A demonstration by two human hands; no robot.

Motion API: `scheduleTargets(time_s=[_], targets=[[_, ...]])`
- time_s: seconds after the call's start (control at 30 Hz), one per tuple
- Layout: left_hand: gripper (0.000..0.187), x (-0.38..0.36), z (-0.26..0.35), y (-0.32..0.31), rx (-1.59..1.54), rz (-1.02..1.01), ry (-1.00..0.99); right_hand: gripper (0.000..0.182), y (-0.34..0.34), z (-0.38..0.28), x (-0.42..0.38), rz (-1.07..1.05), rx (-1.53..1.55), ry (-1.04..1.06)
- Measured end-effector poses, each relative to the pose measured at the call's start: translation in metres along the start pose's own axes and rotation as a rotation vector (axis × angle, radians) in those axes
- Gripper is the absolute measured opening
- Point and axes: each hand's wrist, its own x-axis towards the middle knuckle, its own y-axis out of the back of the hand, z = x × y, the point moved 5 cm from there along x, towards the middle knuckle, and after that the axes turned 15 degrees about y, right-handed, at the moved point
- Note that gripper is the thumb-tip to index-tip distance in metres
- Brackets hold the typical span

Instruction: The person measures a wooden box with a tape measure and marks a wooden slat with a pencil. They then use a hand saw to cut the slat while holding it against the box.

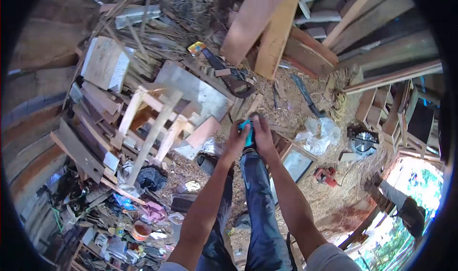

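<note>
A small teal object, too small and covered to name, sits between my two hands above my knees. My left hand is closed around its left side. From the other side my right hand grips it too, its fingers curled in and partly hidden. Just right of my hands lies a framed panel with a pale surface. A pale wooden frame with legs stands to the left, beside a flat grey board.
Planks lean ahead. A crowbar-like bar, a clear plastic bag, a circular saw and a red power tool lie on shavings. Scrap wood crowds the left. Another person's shoe shows at the right doorway.
</note>
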Motion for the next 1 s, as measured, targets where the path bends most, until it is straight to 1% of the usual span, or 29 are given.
scheduleTargets(time_s=[0.03,0.07,0.1,0.13,0.17,0.23,0.3,0.37,0.4,0.43,0.47,0.53,0.57,0.6,0.63,0.67,0.7,0.73,0.77,0.8,0.83,0.87,0.9,0.97,1.0], targets=[[0.061,-0.002,-0.012,-0.001,-0.068,0.034,0.004,0.041,-0.007,-0.002,-0.004,-0.073,0.169,-0.044],[0.066,-0.004,-0.015,0.004,-0.141,0.075,0.007,0.041,-0.013,-0.017,-0.011,-0.098,0.1,-0.021],[0.069,-0.027,-0.001,0.007,-0.168,-0.027,0.354,0.041,-0.02,-0.041,-0.021,-0.124,0.033,0.004],[0.064,-0.046,0.029,0.006,-0.339,-0.054,0.063,0.042,-0.025,-0.06,-0.029,-0.145,-0.037,0.029],[0.061,-0.036,0.011,-0.006,-0.483,-0.096,0.089,0.041,-0.028,-0.074,-0.034,-0.176,-0.065,0.096],[0.053,-0.033,0.011,0.0,-0.472,-0.061,0.072,0.039,-0.036,-0.096,-0.039,-0.227,-0.112,0.231],[0.041,-0.04,0.026,0.013,-0.17,0.093,0.013,0.039,-0.044,-0.112,-0.041,-0.263,-0.159,0.211],[0.037,-0.051,0.033,0.037,-0.186,0.225,-0.102,0.037,-0.059,-0.137,-0.044,-0.324,-0.201,0.211],[0.038,-0.054,0.037,0.051,-0.194,0.293,-0.163,0.037,-0.063,-0.135,-0.04,-0.388,-0.275,0.238],[0.03,-0.06,0.048,0.059,-0.7,0.097,-0.078,0.036,-0.068,-0.133,-0.032,-0.456,-0.342,0.268],[0.027,-0.069,0.063,0.073,-0.662,0.101,-0.097,0.035,-0.073,-0.13,-0.026,-0.525,-0.408,0.297],[0.02,-0.081,0.073,0.094,-0.587,0.11,-0.125,0.032,-0.107,-0.154,-0.03,-0.724,-0.477,0.317],[0.016,-0.086,0.075,0.105,-0.46,0.145,-0.131,0.031,-0.125,-0.165,-0.032,-0.823,-0.521,0.33],[0.016,-0.089,0.069,0.115,-0.507,0.115,-0.149,0.03,-0.139,-0.17,-0.036,-0.921,-0.563,0.341],[0.017,-0.09,0.061,0.122,-0.553,0.082,-0.166,0.029,-0.146,-0.172,-0.038,-0.947,-0.556,0.358],[0.017,-0.091,0.056,0.128,-0.595,0.049,-0.19,0.029,-0.153,-0.174,-0.038,-1.013,-0.629,0.372],[0.019,-0.099,0.055,0.133,-0.582,0.108,-0.217,0.03,-0.159,-0.177,-0.037,-1.078,-0.704,0.385],[0.018,-0.104,0.055,0.134,-0.559,0.117,-0.219,0.031,-0.164,-0.18,-0.037,-1.14,-0.779,0.398],[0.017,-0.11,0.056,0.136,-0.533,0.129,-0.223,0.036,-0.169,-0.178,-0.037,-1.196,-0.908,0.363],[0.016,-0.115,0.056,0.138,-0.506,0.143,-0.224,0.036,-0.177,-0.184,-0.041,-1.19,-0.946,0.32],[0.017,-0.122,0.058,0.141,-0.515,0.166,-0.289,0.036,-0.185,-0.191,-0.047,-1.185,-0.983,0.276],[0.017,-0.125,0.056,0.145,-0.493,0.165,-0.243,0.036,-0.19,-0.194,-0.05,-1.179,-1.021,0.235],[0.018,-0.131,0.058,0.153,-0.471,0.161,-0.197,0.041,-0.193,-0.193,-0.049,-1.193,-1.049,0.302],[0.017,-0.145,0.058,0.168,-0.444,0.173,-0.119,0.042,-0.196,-0.189,-0.041,-1.232,-1.052,0.245],[0.017,-0.155,0.063,0.18,-0.357,0.271,-0.122,0.042,-0.2,-0.189,-0.036,-1.253,-1.055,0.217]])
